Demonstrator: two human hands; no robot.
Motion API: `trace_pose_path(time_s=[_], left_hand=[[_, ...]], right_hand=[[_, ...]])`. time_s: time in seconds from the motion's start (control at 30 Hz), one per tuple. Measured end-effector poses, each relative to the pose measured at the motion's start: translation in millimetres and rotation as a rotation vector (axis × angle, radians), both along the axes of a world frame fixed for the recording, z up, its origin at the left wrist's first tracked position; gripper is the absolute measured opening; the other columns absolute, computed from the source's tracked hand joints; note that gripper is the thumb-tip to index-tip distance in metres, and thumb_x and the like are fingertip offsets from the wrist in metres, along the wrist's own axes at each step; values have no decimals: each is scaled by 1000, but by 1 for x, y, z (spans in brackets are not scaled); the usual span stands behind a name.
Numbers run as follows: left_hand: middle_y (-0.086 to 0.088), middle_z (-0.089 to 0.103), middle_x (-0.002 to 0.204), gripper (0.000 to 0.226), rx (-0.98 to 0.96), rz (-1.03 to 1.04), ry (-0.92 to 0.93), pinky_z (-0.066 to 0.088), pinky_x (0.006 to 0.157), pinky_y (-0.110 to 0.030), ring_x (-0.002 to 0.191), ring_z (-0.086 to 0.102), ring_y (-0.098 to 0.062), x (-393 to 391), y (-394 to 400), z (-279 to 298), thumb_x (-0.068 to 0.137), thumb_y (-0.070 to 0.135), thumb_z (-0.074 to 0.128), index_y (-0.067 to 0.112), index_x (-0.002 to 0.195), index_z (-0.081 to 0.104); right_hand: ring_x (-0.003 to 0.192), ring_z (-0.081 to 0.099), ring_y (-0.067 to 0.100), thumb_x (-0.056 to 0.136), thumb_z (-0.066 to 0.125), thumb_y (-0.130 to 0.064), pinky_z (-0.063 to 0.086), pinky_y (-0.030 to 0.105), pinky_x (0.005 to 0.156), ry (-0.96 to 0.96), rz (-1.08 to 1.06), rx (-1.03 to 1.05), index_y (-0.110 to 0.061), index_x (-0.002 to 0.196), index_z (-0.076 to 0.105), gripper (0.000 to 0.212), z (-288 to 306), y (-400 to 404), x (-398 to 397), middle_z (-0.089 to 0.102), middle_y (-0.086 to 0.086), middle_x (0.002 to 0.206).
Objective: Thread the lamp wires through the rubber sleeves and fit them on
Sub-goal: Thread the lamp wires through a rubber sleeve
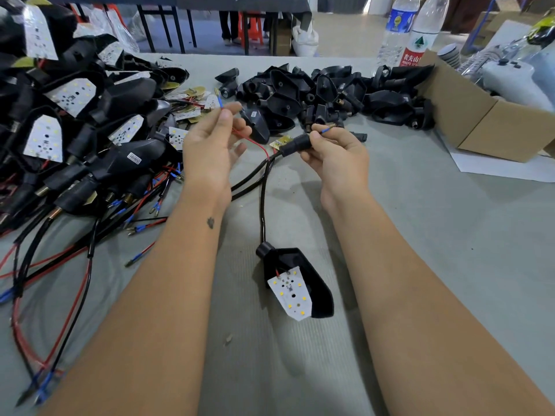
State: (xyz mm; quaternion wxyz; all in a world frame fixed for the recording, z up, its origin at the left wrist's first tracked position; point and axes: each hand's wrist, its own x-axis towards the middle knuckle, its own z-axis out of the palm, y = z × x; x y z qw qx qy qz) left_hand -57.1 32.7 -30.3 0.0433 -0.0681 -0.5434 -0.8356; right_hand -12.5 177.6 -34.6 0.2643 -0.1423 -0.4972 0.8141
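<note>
Pinching a red wire (250, 141), the left hand (210, 145) hides its end; right hand (333, 151) grasps the rubber sleeve (295, 144).

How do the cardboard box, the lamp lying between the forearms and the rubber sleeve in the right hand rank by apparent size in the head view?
1. cardboard box, partly cut off
2. lamp, though it lies nearer the camera
3. rubber sleeve, held by the right hand

Two hands are in view, the left hand (214, 145) and the right hand (336, 151). One rubber sleeve (295, 144) is held. One lamp (295, 282) lies at the bench's near middle. Two plastic bottles (396, 28) stand at the far right edge beside one cardboard box (480, 127). Two heaps of lamp parts: too many to count.
</note>
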Motion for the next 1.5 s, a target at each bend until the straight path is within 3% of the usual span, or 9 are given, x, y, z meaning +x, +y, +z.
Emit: trace_pose_path(time_s=[0.13,0.27,0.4,0.5,0.7,0.97,1.23,1.37,1.5], left_hand=[[9,68,66,23,-167,93,17,40,51,-14,60,64,-3,1,1,-1,100,9,50,16,119,60],[6,67,61,12,-364,105,113,41,48,-10,49,58,-1,8,3,1,96,8,57,18,100,63],[6,64,67,13,-571,41,192,49,68,-21,59,55,0,14,9,-2,91,8,65,20,89,70],[16,62,63,21,-669,55,215,40,58,-10,54,52,7,15,12,-3,87,11,69,30,77,70],[18,60,58,15,-727,79,225,33,51,-7,49,49,7,16,12,-3,86,13,69,28,81,73],[4,68,71,22,-717,76,248,39,60,-17,62,50,-4,15,11,-3,87,16,69,35,77,70],[14,66,70,14,-757,84,241,38,58,-8,57,52,7,13,10,-4,87,14,68,27,86,75],[17,65,69,14,-788,96,252,35,57,-4,56,53,12,13,12,-6,87,13,67,20,93,77],[-2,74,99,27,-761,80,245,49,83,-15,85,66,-2,12,17,-5,93,9,60,16,119,69]], right_hand=[[82,64,22,92,58,7,60,27,69,8,-7,-121,-9,74,54,24,1,5,0,65,-1,91],[78,63,23,92,56,7,59,23,64,30,14,-194,-8,73,52,25,0,7,-1,65,1,92],[84,61,26,92,56,7,59,24,64,37,39,-214,-7,77,53,22,-1,6,-3,65,1,94],[81,61,25,93,55,8,58,23,64,41,58,-216,-6,79,56,19,-1,5,-3,64,3,96],[76,61,21,93,55,7,58,22,64,58,82,-227,-6,79,56,20,0,4,-3,64,1,94],[77,60,21,94,55,6,57,21,64,67,91,-178,-7,77,55,21,0,3,-2,63,1,97],[74,64,18,94,55,5,59,26,73,99,108,5,-6,90,60,13,3,0,4,65,2,74],[74,64,15,94,55,4,59,29,76,70,98,75,-7,90,60,13,2,-1,3,64,3,75],[76,66,20,94,58,1,59,32,77,37,163,89,-10,86,56,14,0,-5,2,64,7,78]])
